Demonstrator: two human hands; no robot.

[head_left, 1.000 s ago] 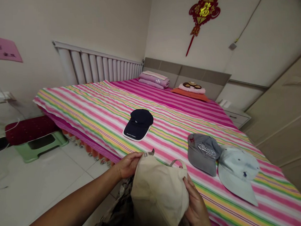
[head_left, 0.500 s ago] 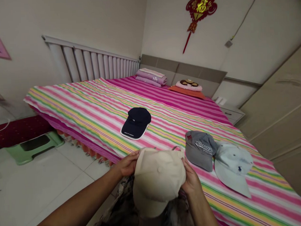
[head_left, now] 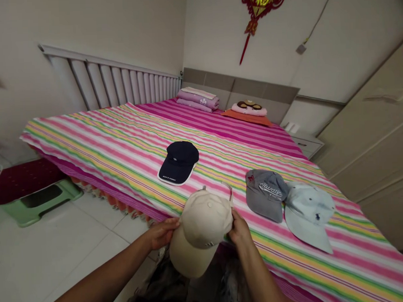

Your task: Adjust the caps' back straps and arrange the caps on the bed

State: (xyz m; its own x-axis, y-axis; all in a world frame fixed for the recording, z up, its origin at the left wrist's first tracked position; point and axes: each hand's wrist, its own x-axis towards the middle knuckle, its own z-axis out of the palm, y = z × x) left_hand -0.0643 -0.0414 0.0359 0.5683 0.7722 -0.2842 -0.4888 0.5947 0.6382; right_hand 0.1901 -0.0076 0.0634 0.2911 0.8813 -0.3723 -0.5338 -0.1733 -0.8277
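A beige baseball cap is held between my two hands above the near edge of the bed, its brim pointing down toward me. My left hand grips its left side, and my right hand grips the right side near the loose back strap. Dark marks show on the cap's front. Beyond it on the striped sheet lies a navy cap with a white-edged brim. To the right of my hands are a grey cap with lettering and a pale blue cap, the two touching.
The bed has a striped sheet. Folded purple bedding and a pink folded item lie by the headboard. A green stool stands on the floor at left, a radiator behind the bed, a wardrobe at right.
The beige cap has moved slightly away from me and tilted, so the marks on its front now show. Both hands keep hold of it. The view has shifted slightly.
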